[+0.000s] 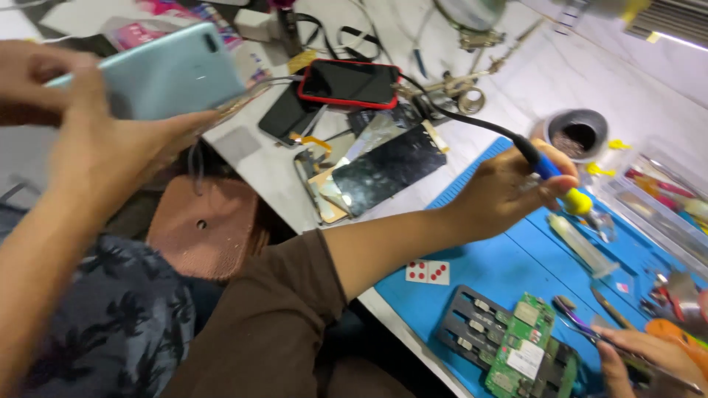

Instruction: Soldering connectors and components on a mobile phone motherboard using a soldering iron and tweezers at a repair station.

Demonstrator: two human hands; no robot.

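Left fingers grip soldering iron near cracked screen

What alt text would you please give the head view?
The person's left hand holds a soldering iron above a blue mat, while the right hand holds tweezers by a green circuit board. Another person's hands hold a pale blue phone.

Left hand raised, right hand low, both clenched.

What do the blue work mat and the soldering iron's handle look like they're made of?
Blue work mat: probably silicone or rubber, matte, with moulded lines. Soldering iron handle in the left hand: apparently glossy blue and yellow plastic.
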